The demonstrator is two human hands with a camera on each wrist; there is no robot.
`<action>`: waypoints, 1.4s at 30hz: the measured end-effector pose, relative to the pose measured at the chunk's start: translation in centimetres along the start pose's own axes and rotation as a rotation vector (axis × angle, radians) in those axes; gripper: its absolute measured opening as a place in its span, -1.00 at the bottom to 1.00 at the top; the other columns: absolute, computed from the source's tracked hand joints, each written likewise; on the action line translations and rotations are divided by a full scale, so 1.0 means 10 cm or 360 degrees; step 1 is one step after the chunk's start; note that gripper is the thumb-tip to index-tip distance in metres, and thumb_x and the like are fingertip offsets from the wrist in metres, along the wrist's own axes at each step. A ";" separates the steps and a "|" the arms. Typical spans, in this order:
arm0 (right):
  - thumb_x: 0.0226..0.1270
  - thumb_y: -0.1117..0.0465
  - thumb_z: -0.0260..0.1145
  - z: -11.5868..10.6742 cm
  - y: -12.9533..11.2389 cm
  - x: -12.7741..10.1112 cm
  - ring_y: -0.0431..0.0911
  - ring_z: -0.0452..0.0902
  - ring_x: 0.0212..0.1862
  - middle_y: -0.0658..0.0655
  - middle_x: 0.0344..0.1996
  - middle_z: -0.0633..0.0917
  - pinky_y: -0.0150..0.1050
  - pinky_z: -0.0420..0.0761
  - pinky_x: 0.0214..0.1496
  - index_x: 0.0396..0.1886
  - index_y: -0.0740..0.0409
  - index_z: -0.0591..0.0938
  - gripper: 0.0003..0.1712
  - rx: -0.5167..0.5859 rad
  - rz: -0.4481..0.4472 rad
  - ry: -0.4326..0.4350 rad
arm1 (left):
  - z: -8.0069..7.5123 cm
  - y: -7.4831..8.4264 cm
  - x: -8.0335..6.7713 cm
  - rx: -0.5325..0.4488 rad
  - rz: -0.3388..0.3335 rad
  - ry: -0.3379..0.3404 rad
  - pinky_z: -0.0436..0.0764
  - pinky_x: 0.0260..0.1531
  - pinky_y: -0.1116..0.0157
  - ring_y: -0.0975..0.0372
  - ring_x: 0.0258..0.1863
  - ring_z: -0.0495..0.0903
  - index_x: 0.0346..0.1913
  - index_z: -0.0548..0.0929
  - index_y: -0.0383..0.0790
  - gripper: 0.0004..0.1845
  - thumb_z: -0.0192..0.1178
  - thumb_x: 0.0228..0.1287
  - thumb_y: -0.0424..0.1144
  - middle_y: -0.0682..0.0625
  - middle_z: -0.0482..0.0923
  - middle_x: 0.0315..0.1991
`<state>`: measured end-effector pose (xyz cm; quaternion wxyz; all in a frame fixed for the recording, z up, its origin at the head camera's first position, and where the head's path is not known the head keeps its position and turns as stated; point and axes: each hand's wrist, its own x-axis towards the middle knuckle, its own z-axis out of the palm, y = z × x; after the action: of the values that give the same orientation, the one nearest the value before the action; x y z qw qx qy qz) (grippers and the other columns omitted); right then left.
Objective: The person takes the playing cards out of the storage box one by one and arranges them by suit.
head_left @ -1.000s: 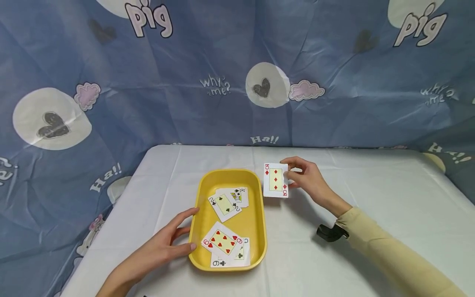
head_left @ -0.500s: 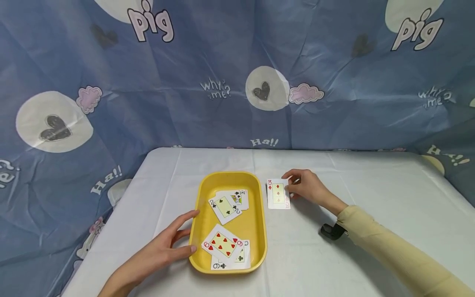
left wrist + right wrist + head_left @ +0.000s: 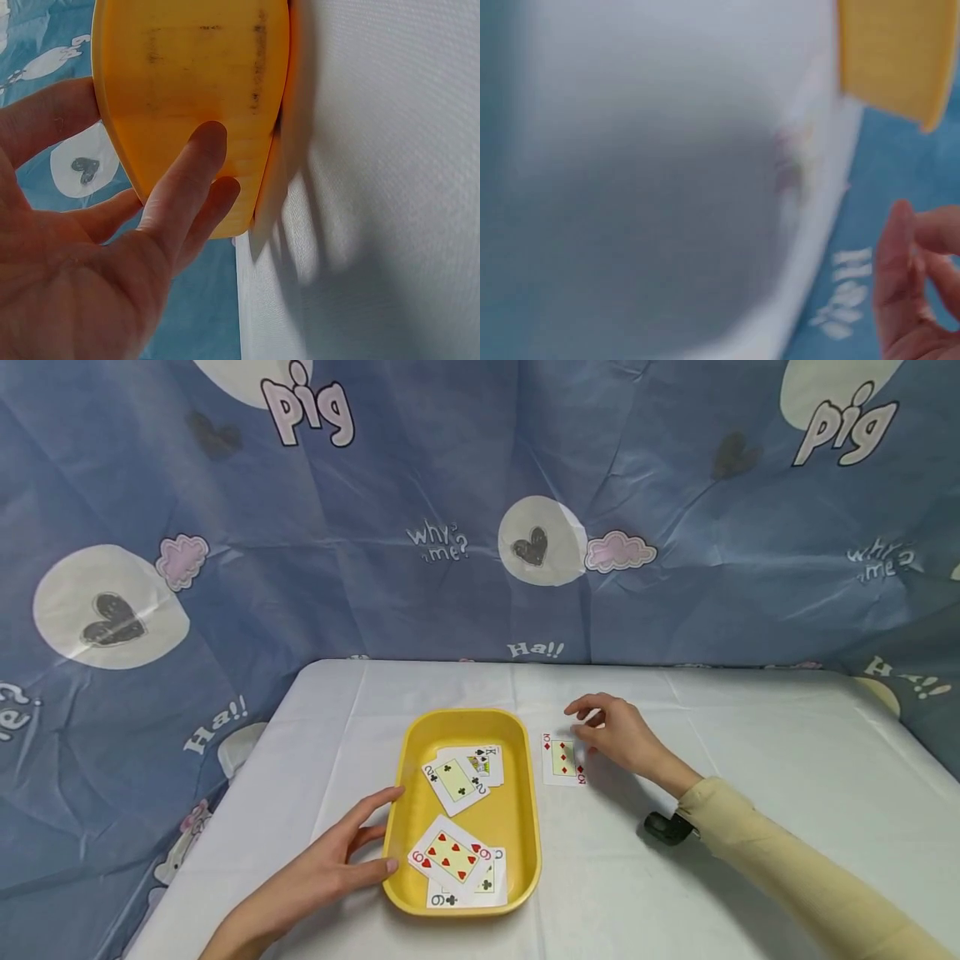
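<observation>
A yellow tray (image 3: 525, 827) sits mid-table and holds a two of clubs (image 3: 453, 779), a king (image 3: 486, 760) and a six of hearts (image 3: 448, 857) lying over a six of clubs (image 3: 483, 887). My left hand (image 3: 341, 853) rests with straight fingers against the tray's left wall; the left wrist view shows its fingers (image 3: 187, 180) on the tray's outer wall (image 3: 195, 82). A three of diamonds (image 3: 563, 759) lies flat on the table just right of the tray. My right hand (image 3: 617, 737) hovers at that card's right edge, fingers relaxed, holding nothing.
The white tablecloth (image 3: 750, 752) runs to a blue printed backdrop (image 3: 675, 527) behind and at both sides. A black wrist mount (image 3: 663, 828) sits under my right sleeve. The right wrist view is blurred, showing the tray's corner (image 3: 889, 52).
My right hand lowered the three of diamonds onto the table beside the tray and let it go. The left hand has stayed on the tray.
</observation>
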<state>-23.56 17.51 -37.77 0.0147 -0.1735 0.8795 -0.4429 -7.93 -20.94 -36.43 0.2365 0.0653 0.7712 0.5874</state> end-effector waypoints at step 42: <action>0.01 0.14 0.62 1.18 -1.04 0.06 -0.31 0.45 -0.09 -0.15 0.00 0.51 -0.51 0.44 0.00 0.22 -0.05 0.60 -0.29 -0.0482 -0.0695 -0.1368 | -0.01 -0.01 -0.01 0.0036 -0.0002 0.0005 0.24 0.29 -0.20 -0.09 0.42 0.19 0.54 0.10 0.10 -0.16 0.32 0.30 -0.15 -0.17 -0.01 0.53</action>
<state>-18.92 2.48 -36.69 0.2571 -0.5202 0.7915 -0.1915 -7.85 -21.05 -36.47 0.2349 0.0664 0.7782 0.5787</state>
